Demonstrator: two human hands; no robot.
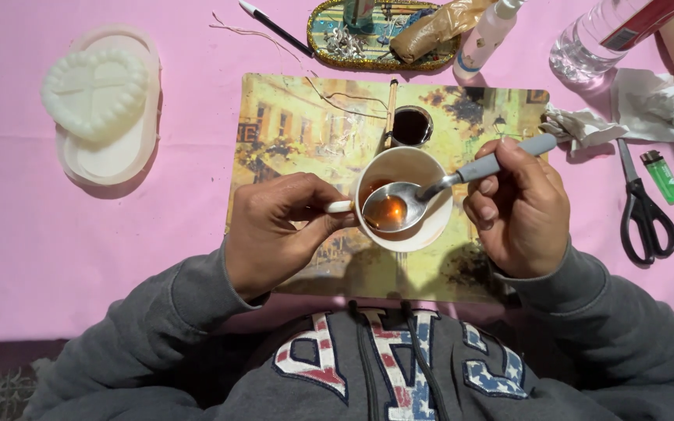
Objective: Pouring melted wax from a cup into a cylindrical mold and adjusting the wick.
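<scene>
Moulds come first at far left: a white heart-shaped silicone mould (pixel 97 92) rests upside down on a white oval tray (pixel 111 160), both on the pink tablecloth (pixel 25 249). Next we find our left hand (pixel 274 230), curled closed, pinching the white handle of the white cup (pixel 419 230) between thumb and fingers. The cup stands on a picture placemat (pixel 290 132), roughly at its centre. Above the cup's mouth sits the bowl of a metal spoon (pixel 390 206), filled with amber liquid. Just beyond the cup, a small dark jar (pixel 413 125) stands with a wooden stick (pixel 391 109) leaning at its left edge. Our right hand (pixel 520 210) is closed around the spoon's grey handle, fingers folded under, thumb on top. Further right, crumpled white tissue (pixel 587 125), black-handled scissors (pixel 645 210) and a green lighter (pixel 662 176) lie on the cloth, well apart from the cup.
</scene>
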